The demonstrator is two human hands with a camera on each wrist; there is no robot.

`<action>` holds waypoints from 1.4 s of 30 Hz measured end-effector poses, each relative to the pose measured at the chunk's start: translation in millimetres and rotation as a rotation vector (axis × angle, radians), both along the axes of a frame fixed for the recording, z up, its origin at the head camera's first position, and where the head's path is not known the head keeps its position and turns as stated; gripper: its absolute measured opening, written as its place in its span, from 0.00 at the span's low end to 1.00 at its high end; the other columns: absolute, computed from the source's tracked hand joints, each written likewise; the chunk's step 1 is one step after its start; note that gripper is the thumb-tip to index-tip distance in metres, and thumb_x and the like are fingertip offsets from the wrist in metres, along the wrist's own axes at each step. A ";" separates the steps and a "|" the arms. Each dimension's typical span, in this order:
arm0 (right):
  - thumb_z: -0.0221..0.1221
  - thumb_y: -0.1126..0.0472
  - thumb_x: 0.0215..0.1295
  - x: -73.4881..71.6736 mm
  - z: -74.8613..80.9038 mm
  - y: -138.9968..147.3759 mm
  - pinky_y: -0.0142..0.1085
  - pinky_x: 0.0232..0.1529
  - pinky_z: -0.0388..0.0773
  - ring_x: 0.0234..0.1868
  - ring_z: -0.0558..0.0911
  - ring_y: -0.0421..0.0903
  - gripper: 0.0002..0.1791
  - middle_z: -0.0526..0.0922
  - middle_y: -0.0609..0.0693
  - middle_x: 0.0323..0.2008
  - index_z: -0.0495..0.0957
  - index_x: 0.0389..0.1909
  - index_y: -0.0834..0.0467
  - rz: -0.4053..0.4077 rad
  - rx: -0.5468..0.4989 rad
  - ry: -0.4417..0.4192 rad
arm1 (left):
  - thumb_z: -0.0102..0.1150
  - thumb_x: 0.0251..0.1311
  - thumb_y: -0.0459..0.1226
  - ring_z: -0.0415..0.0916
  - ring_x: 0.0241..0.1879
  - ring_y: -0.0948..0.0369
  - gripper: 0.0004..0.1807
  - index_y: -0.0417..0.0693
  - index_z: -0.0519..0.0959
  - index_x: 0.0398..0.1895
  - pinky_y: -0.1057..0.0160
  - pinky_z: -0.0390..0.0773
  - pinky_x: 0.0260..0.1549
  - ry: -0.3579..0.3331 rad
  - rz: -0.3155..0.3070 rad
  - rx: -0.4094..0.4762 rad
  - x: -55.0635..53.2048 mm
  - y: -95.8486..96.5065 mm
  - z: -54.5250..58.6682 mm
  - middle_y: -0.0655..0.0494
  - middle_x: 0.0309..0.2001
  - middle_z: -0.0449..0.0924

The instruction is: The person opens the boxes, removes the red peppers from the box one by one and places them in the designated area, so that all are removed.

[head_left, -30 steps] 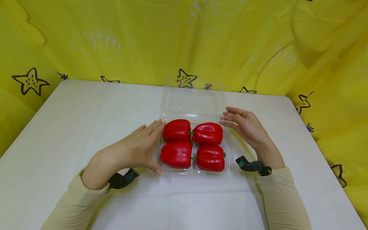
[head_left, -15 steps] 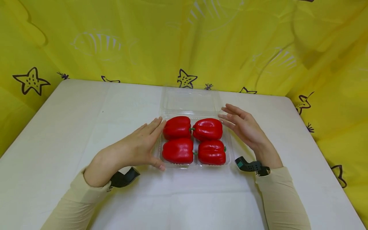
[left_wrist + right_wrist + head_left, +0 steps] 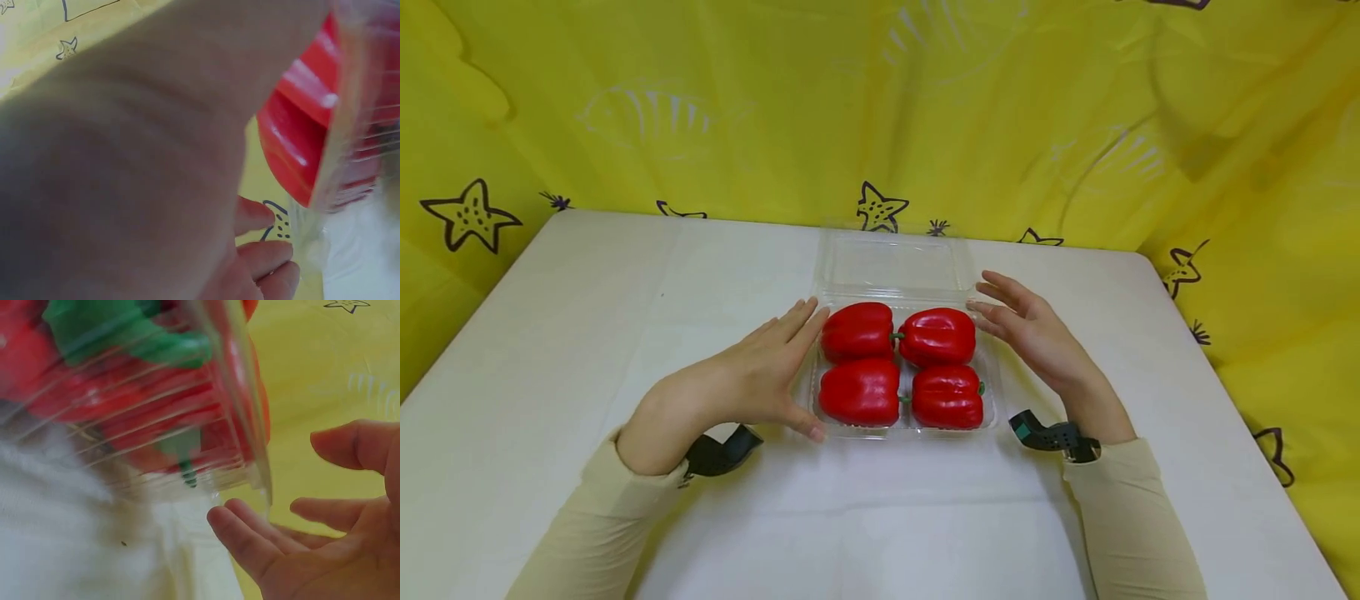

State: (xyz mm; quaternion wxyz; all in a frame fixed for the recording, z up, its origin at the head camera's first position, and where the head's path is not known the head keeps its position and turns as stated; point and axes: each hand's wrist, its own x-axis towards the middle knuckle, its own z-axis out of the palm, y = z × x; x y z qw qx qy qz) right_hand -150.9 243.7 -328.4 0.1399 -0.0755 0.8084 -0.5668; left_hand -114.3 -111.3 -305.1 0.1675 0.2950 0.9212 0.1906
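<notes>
A clear plastic clamshell container [image 3: 891, 432] sits in the middle of the table, its lid [image 3: 895, 262] folded back flat behind it. Several red bell peppers [image 3: 859, 392] with green stems lie inside in two rows. My left hand [image 3: 760, 375] is beside the container's left wall, fingers extended along it and the thumb at the front left corner. At the back right corner is my right hand [image 3: 1037, 337], its fingers spread and its fingertips right at the edge. In the right wrist view those fingertips [image 3: 234, 534] show close beneath the container's ribbed wall. Neither hand grips anything.
A white cloth covers the table [image 3: 880, 533]. Behind and at both sides hangs a yellow curtain [image 3: 760, 100] with sea-creature drawings. Dark wrist mounts [image 3: 724, 450] are worn on both wrists over beige sleeves.
The container with its peppers has slid slightly toward the back of the table, mostly in the first half second. Both hands have stayed beside it, with small shifts.
</notes>
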 end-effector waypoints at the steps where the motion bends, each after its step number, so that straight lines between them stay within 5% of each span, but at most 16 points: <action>1: 0.48 0.54 0.77 0.1 -0.1 -0.5 0.32 0.62 0.74 0.73 0.67 0.56 0.35 0.55 0.55 0.77 0.47 0.79 0.55 0.004 0.009 0.002 | 0.79 0.36 0.58 0.39 0.79 0.41 0.73 0.39 0.43 0.79 0.39 0.50 0.75 0.006 0.000 -0.003 -0.4 0.9 0.3 0.39 0.80 0.40; 14: 0.51 0.53 0.75 10.6 17.6 -4.2 0.62 0.70 0.64 0.75 0.62 0.60 0.36 0.54 0.57 0.77 0.49 0.79 0.54 -0.001 0.280 0.079 | 0.78 0.34 0.61 0.38 0.79 0.43 0.75 0.40 0.42 0.79 0.41 0.48 0.76 -0.007 0.029 -0.030 1.2 7.1 -2.8 0.40 0.80 0.38; 25: 0.58 0.58 0.70 31.9 38.6 -29.1 0.62 0.70 0.63 0.72 0.63 0.59 0.30 0.65 0.58 0.71 0.63 0.71 0.60 0.178 0.526 0.338 | 0.78 0.35 0.61 0.40 0.79 0.43 0.75 0.37 0.43 0.79 0.41 0.48 0.75 0.027 0.022 -0.078 3.5 12.4 2.5 0.39 0.80 0.42; 32: 0.60 0.57 0.69 39.5 47.8 -46.3 0.59 0.65 0.71 0.70 0.65 0.62 0.30 0.65 0.62 0.70 0.67 0.68 0.63 0.295 0.681 0.330 | 0.78 0.35 0.61 0.39 0.80 0.44 0.75 0.37 0.43 0.79 0.41 0.48 0.76 0.025 0.009 -0.078 3.2 14.9 1.3 0.40 0.80 0.41; 42: 0.64 0.55 0.65 33.3 32.8 -61.2 0.56 0.54 0.81 0.66 0.67 0.60 0.36 0.68 0.59 0.66 0.64 0.71 0.59 0.240 0.764 0.345 | 0.75 0.35 0.66 0.37 0.79 0.42 0.76 0.33 0.44 0.78 0.39 0.48 0.75 0.034 0.062 -0.116 6.2 8.6 2.3 0.37 0.79 0.40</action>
